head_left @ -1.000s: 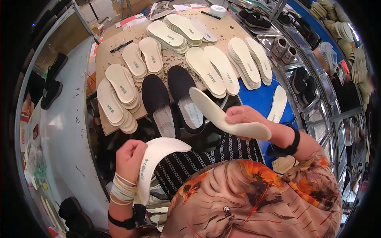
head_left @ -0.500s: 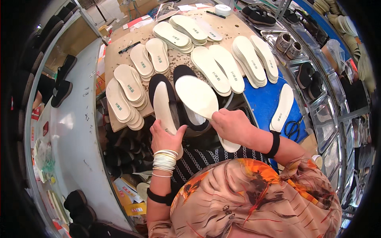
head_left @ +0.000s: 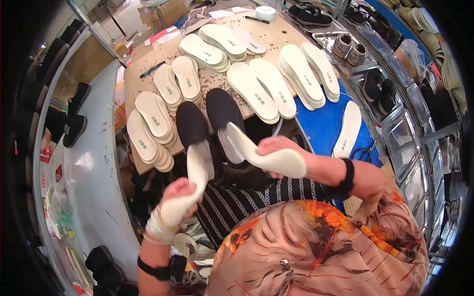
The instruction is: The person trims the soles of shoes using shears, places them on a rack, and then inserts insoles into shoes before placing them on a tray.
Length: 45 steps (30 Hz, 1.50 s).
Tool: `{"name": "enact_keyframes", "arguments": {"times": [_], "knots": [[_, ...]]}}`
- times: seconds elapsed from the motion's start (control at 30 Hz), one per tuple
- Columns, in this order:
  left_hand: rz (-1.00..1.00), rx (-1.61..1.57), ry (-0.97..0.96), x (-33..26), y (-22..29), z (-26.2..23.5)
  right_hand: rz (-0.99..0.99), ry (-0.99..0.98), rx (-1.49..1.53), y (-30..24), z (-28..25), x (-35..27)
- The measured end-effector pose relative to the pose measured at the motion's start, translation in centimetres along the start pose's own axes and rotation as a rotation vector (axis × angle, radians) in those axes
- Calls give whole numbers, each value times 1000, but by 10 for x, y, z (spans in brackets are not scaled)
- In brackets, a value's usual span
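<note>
Two black cloth shoes stand side by side at the table's near edge, toes pointing away from me: a left shoe (head_left: pixel 191 121) and a right shoe (head_left: pixel 223 106). My left hand (head_left: pixel 178 187) is closed round a cream insole (head_left: pixel 197 167), bent, its front end in the left shoe's opening and its heel end over my wrist. In my right hand (head_left: pixel 277 143) is another cream insole (head_left: pixel 291 164), curved, with its narrow front part at the right shoe's opening. Motion blurs the insoles slightly, and how deep their front ends reach is hidden.
Stacks of cream insoles (head_left: pixel 256 93) cover much of the wooden table (head_left: pixel 136 76). One loose insole (head_left: pixel 347 128) and black scissors (head_left: pixel 363 154) lie on the blue surface (head_left: pixel 316 123) at right. Shelves with shoes (head_left: pixel 377 91) stand right; a grey panel (head_left: pixel 94 197) is at left.
Both insoles have come down from over the shoes' toes to their openings and now bend. My left hand has moved down and left; the shoe toes now show uncovered.
</note>
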<state>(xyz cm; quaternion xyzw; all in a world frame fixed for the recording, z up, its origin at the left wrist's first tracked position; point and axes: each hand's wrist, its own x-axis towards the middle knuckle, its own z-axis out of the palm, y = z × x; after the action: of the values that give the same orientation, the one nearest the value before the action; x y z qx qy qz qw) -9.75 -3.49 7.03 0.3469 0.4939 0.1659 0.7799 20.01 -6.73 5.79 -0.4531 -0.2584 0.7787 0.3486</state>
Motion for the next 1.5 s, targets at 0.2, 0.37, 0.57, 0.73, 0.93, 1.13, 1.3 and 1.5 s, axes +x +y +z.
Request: {"name": "enact_keyframes", "arguments": {"times": [0.2,0.37,0.57,0.73,0.93,1.13,1.3,1.5], "knots": [[400,1406,117,60,14,-7,-434,58,-1611,-8,34,59],[166,1734,104,78,20,12,-132,40,-1790,-18,62,56],[59,1884,91,82,29,30,-104,6,-2081,-19,70,77],[76,2177,-119,96,32,45,-7,-21,-2070,-27,82,90],[-81,2069,34,103,32,53,18,101,-2035,-1,54,128],[41,1851,223,93,21,53,-118,217,-1914,4,44,119],[203,1716,638,123,13,43,-333,376,-1870,27,44,134],[164,1584,694,122,15,52,-445,411,-1802,15,30,131]]}}
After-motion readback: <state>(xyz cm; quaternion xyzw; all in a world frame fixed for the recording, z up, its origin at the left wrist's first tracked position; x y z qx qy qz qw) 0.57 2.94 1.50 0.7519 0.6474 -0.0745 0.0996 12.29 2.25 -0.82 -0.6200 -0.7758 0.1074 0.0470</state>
